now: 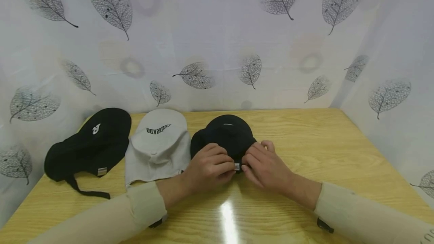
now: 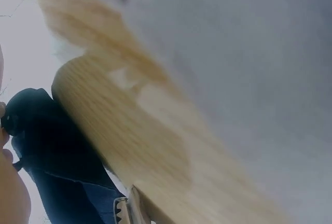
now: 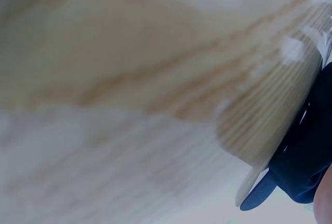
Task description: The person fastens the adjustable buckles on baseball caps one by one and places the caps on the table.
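As a person in pale sleeves works at a wood-grain desk, both hands meet at the near edge of a dark cap, which sits just to the right of a light gray cap lettered "COLORADO." The left hand, the nearer of the two to the gray cap, is clamped on the dark cap's edge with its fingers curled beside a small silver fastener. The right hand, farther to the right of the gray cap, pinches the same edge on the fastener's other side. A short white line marks the dark cap's upper face. To the left of the gray cap and against it lies a black cap with a white emblem, a metal clasp and a loose strap trailing onto the desk. Behind the gray cap hangs a white curtain printed with skeletal leaves. Nearer the person than the gray cap, and to its right, a streak of light gleams on the desk.
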Demonstrator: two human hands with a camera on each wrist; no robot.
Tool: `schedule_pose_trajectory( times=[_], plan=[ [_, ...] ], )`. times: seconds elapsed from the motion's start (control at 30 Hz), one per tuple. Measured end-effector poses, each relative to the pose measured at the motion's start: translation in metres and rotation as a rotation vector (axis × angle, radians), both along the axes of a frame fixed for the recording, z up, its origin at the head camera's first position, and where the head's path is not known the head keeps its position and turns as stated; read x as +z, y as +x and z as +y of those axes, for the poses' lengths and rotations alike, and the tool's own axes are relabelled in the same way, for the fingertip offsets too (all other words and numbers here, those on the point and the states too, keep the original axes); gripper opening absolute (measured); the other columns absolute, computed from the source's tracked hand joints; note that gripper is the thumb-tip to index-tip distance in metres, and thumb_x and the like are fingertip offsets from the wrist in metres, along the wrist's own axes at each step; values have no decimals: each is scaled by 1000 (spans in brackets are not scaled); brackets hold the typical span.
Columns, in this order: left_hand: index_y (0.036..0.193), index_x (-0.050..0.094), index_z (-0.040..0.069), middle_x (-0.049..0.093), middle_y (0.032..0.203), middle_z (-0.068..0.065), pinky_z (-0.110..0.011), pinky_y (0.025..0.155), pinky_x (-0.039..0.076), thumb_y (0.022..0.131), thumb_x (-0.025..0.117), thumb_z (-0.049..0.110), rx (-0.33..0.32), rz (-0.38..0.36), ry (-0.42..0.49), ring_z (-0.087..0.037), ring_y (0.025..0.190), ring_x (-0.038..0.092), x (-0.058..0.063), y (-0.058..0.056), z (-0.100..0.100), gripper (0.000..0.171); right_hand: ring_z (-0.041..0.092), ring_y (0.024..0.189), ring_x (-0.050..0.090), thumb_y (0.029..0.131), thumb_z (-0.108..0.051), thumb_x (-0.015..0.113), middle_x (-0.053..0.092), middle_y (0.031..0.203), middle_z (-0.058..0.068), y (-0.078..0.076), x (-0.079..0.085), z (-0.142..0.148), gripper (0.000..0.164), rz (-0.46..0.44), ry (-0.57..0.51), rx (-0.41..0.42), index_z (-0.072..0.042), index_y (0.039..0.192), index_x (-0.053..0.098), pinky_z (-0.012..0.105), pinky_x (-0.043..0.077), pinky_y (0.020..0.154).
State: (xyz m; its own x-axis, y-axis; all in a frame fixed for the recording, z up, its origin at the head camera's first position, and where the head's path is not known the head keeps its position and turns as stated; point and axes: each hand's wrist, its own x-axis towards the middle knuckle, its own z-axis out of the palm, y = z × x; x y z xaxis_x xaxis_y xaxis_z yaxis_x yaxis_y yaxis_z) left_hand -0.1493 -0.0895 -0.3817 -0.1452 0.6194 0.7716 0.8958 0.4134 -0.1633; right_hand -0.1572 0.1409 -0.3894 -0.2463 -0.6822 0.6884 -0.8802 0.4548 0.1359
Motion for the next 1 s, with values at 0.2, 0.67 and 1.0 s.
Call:
schedule_pose_trajectory(
  times=[0.2, 0.67, 1.0],
  plan=[
    [81, 76, 16, 72, 81, 6, -29, 83, 52, 78, 81, 15, 13, -6, -12, -13, 83, 64, 0, 0, -2, 6, 18, 81, 48, 104, -27, 41, 55, 86, -1, -1, -1, -2, 29, -12, 34, -14, -13, 86, 58, 42, 31, 77],
    [85, 77, 15, 73, 82, 7, -26, 85, 52, 78, 82, 14, 1, -34, -40, -12, 84, 64, 3, 1, -5, 8, 19, 76, 45, 97, -20, 41, 51, 80, -1, -4, -2, -7, 24, 40, -13, 10, -11, 80, 54, 43, 31, 76],
    [83, 76, 15, 72, 82, 8, -25, 84, 52, 78, 83, 14, -19, -49, -35, -11, 83, 64, 1, 1, -2, 8, 21, 79, 49, 99, -26, 43, 54, 83, 1, 0, -2, -2, 26, 82, 8, 6, -11, 82, 58, 45, 33, 77]
  ],
)
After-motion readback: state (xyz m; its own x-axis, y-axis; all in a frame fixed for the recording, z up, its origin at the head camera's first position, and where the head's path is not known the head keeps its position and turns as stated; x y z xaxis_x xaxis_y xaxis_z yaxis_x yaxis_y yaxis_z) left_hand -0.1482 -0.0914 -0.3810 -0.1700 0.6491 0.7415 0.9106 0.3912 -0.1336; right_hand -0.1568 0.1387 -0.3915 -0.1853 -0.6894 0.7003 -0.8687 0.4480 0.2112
